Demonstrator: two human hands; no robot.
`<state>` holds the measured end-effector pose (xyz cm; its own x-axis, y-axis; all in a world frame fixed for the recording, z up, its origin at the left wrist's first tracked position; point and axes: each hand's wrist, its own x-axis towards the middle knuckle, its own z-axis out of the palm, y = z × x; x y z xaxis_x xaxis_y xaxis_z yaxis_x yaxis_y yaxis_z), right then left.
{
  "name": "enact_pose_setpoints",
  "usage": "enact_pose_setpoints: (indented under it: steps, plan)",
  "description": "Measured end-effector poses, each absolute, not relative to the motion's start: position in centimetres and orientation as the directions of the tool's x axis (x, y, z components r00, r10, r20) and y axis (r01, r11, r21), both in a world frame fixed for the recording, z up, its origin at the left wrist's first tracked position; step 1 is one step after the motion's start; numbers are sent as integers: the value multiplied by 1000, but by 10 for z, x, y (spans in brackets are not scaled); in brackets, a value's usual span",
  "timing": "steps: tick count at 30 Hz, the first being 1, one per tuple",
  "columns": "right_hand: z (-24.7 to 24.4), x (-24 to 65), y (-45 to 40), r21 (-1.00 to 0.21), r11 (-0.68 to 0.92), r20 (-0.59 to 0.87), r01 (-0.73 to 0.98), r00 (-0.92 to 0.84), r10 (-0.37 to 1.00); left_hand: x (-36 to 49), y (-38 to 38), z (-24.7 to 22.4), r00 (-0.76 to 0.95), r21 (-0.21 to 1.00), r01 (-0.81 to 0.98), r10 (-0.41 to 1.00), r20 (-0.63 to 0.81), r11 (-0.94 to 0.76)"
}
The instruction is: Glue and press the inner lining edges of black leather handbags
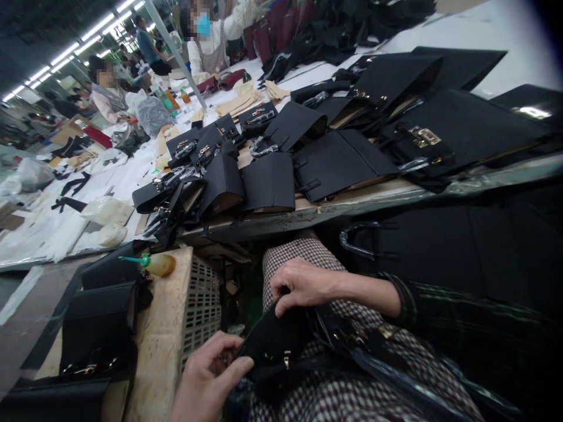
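A black handbag (281,337) with gold-coloured metal fittings lies across my lap on a checked apron (308,398). Thumb and fingers of my left hand (215,372) pinch its near left edge. Higher up, my right hand (303,284) grips the bag's upper edge, the thumb on the near side and the fingers curled over. Plastic-wrapped handles (396,375) trail off toward the lower right. The bag's underside and the tips of some fingers are hidden.
Black bags (268,181) crowd the worktable (281,221) ahead. A glue bottle (160,265) with a green nozzle lies on a board-topped crate (200,310) at left, beside more black bags (99,322). Another black bag (431,240) is at right. Co-workers (211,50) are behind the table.
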<state>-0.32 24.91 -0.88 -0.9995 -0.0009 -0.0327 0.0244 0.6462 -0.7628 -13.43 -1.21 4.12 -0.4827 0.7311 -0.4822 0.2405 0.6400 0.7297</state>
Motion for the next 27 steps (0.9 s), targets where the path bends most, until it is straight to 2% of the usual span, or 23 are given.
enact_pose_setpoints:
  steps: [3,5,8,12,14,19,23,27]
  plan:
    - [-11,-7,250,-775,631,-33,13,-999,-21,-124,-14,36,-530,743,343,772,-352,574]
    - [-12,-8,252,-784,621,-30,5,-999,-30,-123,-15,32,-547,753,353,776,-315,555]
    - [-12,-9,252,-787,617,-31,6,-999,-29,-128,-14,27,-551,729,355,761,-342,585]
    - [-13,-12,247,-785,620,-19,5,-1000,-16,-135,8,29,-525,600,456,743,-416,658]
    - [-13,-15,244,-783,623,-13,-4,-1000,-23,-134,30,35,-477,544,534,762,-438,647]
    - [-10,-11,255,-783,621,-58,16,-997,-47,-134,80,43,-245,589,643,860,-447,489]
    - [9,16,269,-752,657,47,51,-990,131,-142,90,37,-237,484,730,843,-482,482]
    - [36,52,254,-857,515,147,10,-953,265,-147,98,32,-236,438,776,854,-464,453]
